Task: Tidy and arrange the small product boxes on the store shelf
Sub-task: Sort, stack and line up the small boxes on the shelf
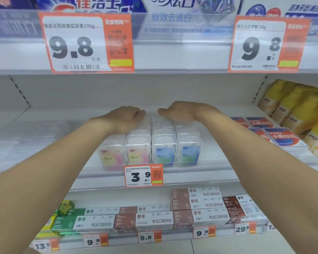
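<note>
Several clear plastic product boxes [163, 143] stand in rows running front to back on the middle shelf [200, 173]. The front ones carry pink, yellow and blue labels. My left hand [126, 116] lies palm down on the back boxes of the left rows, fingers curled over their far side. My right hand [178, 110] lies the same way on the back boxes of the right rows. Both hands reach deep into the shelf and their fingertips are hidden behind the boxes.
Blue and red flat boxes [281, 138] and yellow packs [301, 110] sit to the right on the same shelf. An orange 3.9 price tag [143, 176] hangs on the shelf rail. Toothpaste cartons [145, 219] fill the shelf below. The upper shelf edge [173, 57] overhangs close above.
</note>
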{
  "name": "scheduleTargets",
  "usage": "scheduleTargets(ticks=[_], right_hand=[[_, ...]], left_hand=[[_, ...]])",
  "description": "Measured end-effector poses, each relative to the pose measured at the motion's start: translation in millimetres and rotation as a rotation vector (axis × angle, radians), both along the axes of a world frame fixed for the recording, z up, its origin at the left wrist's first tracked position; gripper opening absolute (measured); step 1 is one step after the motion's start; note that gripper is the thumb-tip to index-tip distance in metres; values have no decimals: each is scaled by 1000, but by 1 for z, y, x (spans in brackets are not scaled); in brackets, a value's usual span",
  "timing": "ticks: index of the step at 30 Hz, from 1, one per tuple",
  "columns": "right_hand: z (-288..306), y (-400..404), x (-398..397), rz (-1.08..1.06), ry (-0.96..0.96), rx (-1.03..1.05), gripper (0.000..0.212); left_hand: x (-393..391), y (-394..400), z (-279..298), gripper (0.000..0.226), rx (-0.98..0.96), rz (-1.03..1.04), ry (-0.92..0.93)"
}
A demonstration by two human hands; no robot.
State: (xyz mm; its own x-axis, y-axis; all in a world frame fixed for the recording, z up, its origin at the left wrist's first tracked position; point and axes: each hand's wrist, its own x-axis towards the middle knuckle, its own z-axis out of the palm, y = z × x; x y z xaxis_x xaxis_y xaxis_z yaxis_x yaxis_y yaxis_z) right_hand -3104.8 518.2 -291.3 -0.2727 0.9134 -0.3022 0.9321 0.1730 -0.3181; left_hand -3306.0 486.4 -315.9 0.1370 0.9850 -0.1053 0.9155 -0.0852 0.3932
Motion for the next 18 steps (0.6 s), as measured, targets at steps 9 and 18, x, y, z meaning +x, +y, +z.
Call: scheduleTargets(ticks=[9, 18], right_hand=[[1, -3, 1, -35, 43, 6, 75], [-10, 0, 41, -224, 352, -50, 50]], left_hand=[[1, -9, 4, 53, 15, -14, 80], [-34, -17, 10, 55, 159, 157, -26]])
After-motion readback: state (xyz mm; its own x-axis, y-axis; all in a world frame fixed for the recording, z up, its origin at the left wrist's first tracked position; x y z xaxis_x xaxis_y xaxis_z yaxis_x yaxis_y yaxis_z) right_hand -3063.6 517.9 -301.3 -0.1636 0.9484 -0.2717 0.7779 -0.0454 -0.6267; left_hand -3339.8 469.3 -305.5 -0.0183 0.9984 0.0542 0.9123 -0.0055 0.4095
